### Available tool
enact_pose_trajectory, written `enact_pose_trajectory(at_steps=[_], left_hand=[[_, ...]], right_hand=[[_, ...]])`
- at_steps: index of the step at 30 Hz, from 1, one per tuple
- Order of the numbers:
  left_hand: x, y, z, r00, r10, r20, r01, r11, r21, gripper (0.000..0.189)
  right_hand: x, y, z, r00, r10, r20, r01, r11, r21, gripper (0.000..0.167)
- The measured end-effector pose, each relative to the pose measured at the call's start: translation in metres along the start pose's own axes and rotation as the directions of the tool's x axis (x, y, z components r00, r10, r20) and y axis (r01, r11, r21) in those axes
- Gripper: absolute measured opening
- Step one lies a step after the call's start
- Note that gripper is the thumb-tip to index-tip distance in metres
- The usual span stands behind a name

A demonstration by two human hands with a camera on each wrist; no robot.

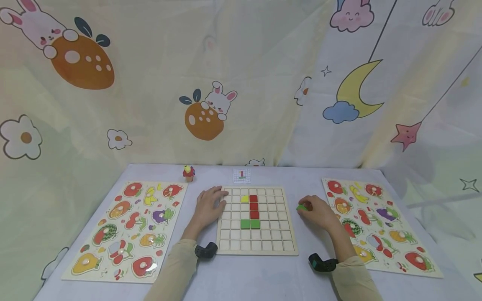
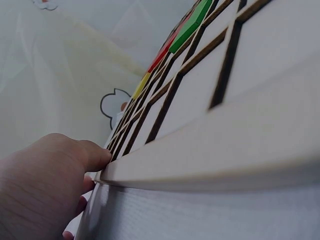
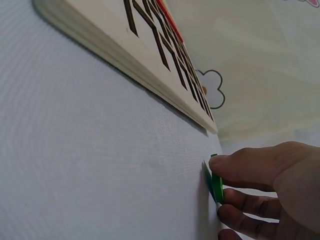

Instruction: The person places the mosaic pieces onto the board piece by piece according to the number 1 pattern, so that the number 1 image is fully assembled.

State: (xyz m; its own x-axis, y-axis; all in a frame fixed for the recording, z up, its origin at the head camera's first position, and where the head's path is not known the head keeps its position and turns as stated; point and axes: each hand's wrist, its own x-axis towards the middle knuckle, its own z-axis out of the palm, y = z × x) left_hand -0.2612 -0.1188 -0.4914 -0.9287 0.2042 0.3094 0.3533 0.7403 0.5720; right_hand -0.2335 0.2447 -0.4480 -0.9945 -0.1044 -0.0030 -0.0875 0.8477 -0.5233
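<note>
A wooden grid board (image 1: 276,236) lies on the table between the hands. On it sit a yellow piece (image 1: 246,199), a column of red tiles (image 1: 254,206) and two green tiles (image 1: 245,224) side by side. My left hand (image 1: 208,207) rests at the board's upper left edge; its thumb touches the frame in the left wrist view. Right of the board, my right hand (image 1: 316,212) pinches a small green tile (image 3: 216,185) between thumb and fingers, low over the table. A thin green edge shows beside that tile, and I cannot tell whether it is a second piece.
Fruit puzzle boards lie at left (image 1: 128,209) and right (image 1: 376,225). Behind the grid board are a small card (image 1: 242,176) with a coloured grid picture and a little red and yellow figurine (image 1: 189,173). A printed curtain (image 1: 263,83) hangs behind the table.
</note>
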Motion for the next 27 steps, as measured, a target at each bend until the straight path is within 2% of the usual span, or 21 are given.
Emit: enact_pose_trajectory(at_steps=[14,27], left_hand=[[0.0,-0.001,-0.001,1.0,0.004,-0.001,-0.004,1.0,-0.02,0.03],[0.0,-0.001,0.0,1.0,0.01,-0.011,-0.01,1.0,-0.003,0.029]], right_hand=[[0.0,-0.015,0.009,0.998,-0.054,-0.022,0.055,0.997,0.047,0.027],[-0.001,-0.027,0.017,0.993,-0.12,-0.017,0.121,0.99,0.074,0.029]])
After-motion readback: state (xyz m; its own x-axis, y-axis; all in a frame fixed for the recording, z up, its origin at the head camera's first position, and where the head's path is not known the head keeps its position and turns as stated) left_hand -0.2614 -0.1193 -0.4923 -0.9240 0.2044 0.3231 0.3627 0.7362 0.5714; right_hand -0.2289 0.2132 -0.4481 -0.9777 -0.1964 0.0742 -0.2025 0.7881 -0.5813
